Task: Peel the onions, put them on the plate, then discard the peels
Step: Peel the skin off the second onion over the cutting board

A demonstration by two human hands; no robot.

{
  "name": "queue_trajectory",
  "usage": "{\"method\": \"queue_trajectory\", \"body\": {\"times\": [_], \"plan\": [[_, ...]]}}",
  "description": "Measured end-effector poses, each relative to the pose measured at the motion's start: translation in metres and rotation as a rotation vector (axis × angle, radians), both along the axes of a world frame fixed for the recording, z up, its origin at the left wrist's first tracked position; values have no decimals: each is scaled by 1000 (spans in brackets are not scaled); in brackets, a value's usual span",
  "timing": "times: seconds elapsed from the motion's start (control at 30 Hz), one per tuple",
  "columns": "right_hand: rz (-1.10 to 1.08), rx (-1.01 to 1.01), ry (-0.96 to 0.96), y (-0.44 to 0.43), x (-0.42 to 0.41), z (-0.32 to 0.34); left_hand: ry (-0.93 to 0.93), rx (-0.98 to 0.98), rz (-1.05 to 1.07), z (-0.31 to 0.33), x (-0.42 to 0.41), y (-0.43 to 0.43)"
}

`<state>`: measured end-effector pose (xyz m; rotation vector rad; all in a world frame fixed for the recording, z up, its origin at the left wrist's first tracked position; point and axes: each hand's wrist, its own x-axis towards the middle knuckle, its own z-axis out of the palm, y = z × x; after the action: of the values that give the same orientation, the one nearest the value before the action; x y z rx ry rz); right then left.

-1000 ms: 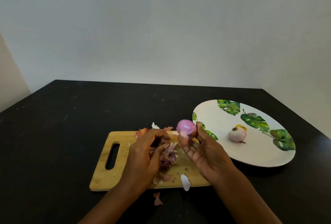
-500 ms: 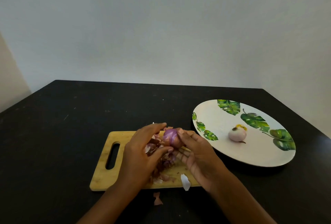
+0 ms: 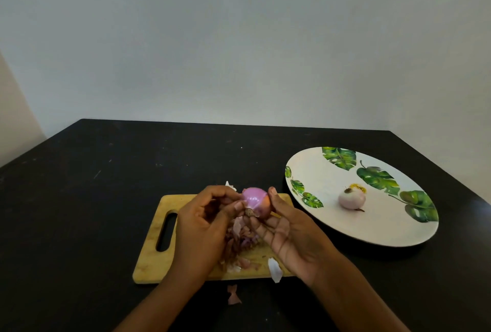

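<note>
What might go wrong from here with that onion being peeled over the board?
The right hand holds the onion in its fingers while the left hand pinches its skin; a hard tug might knock it loose. One peel overhangs the cutting board at its near edge and another peel lies on the table; both could be missed when discarding.

Two small round onions are here: one purple onion [image 3: 255, 202] and one pale peeled onion [image 3: 352, 198]. There is one round white plate with green leaf prints [image 3: 318, 172], one wooden cutting board [image 3: 148, 260] and one black table [image 3: 106, 172]. I count one heap of dry pink peels [image 3: 239, 241] and three loose peel pieces [image 3: 275, 269].
</note>
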<state>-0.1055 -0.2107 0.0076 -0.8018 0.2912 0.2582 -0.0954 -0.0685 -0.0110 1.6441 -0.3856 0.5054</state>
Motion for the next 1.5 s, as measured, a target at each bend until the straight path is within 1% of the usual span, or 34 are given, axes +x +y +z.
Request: {"method": "queue_trajectory", "body": {"times": [0.1, 0.17, 0.27, 0.4, 0.5, 0.63, 0.67, 0.8, 0.87, 1.07, 1.5], "plan": [[-8, 41, 6, -1, -1, 3, 63, -63, 37, 2, 2, 1], [-32, 61, 14, -5, -1, 4, 87, -71, 127, 2, 6, 7], [-52, -4, 7, -9, 1, 4, 79, 8, 215, 1, 12, 16], [-41, -72, -18, -4, -1, 3, 65, 115, 188, -7, 14, 14], [-26, -117, -42, -1, -3, 4, -36, 191, 147, -8, 11, 9], [-35, -71, -11, 0, -2, 2, -225, 298, 96, -6, 5, 5], [-18, -85, -18, 0, -2, 1, -256, 323, 89, -6, 4, 4], [31, -179, -75, -2, 0, -7, -292, 402, 95, -10, 5, 4], [45, -202, -102, -3, 0, -7, -276, 416, 88, -11, 4, 5], [44, -279, -192, -4, 2, -11, -141, 443, 92, -11, 4, 3], [52, -369, -278, -6, 3, -15, 3, 321, 35, -7, 0, 2]]}}
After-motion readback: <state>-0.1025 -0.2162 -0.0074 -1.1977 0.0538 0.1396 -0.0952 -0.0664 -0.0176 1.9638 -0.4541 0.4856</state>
